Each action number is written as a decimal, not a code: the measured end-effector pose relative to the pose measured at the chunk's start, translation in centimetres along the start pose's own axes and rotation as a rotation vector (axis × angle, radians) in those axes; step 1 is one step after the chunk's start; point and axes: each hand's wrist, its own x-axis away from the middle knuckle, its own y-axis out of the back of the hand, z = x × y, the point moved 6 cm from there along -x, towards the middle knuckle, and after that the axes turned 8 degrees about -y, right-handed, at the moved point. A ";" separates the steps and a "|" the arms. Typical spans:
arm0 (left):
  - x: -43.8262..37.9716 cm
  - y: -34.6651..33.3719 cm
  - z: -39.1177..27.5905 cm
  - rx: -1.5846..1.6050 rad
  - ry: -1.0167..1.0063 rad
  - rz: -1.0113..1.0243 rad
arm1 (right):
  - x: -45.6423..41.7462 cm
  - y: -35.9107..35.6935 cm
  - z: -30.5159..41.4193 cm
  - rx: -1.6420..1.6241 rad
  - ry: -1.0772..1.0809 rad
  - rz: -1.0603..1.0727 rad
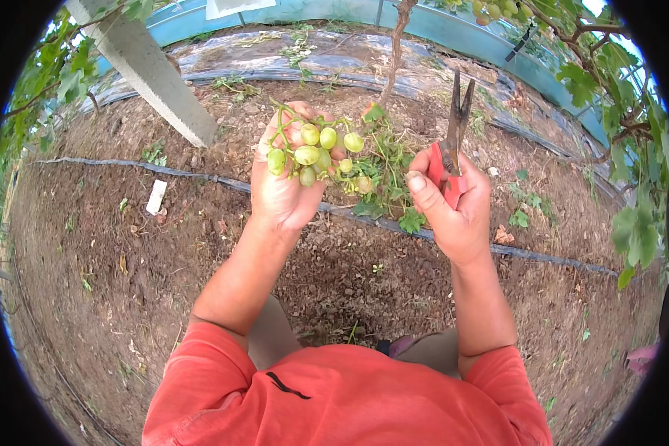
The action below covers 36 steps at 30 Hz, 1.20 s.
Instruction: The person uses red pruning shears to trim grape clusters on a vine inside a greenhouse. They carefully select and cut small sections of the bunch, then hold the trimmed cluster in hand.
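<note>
A small bunch of pale green grapes (307,155) lies across the palm of my left hand (281,195), its green stem draped over the fingers. Part of those fingers is hidden behind the fruit. To the right, my right hand (460,223) grips a pair of pruning snips (452,131) by the red handles. Their dark, narrow blades point away from me and stand slightly apart at the tips. The snips are clear of the bunch, with a gap between the two hands.
A drip hose (200,176) crosses the soil beneath my hands. The concrete post (150,78) slants down at the left, near a white scrap (156,197). Beyond stand a vine trunk (397,50) and blue sheeting (334,14). Vine leaves (635,234) hang at the right; more grapes (496,10) are above.
</note>
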 end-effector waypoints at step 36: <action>1.8 -1.9 2.6 -0.057 0.073 0.090 | -0.1 -1.6 -1.4 -0.644 -0.007 0.264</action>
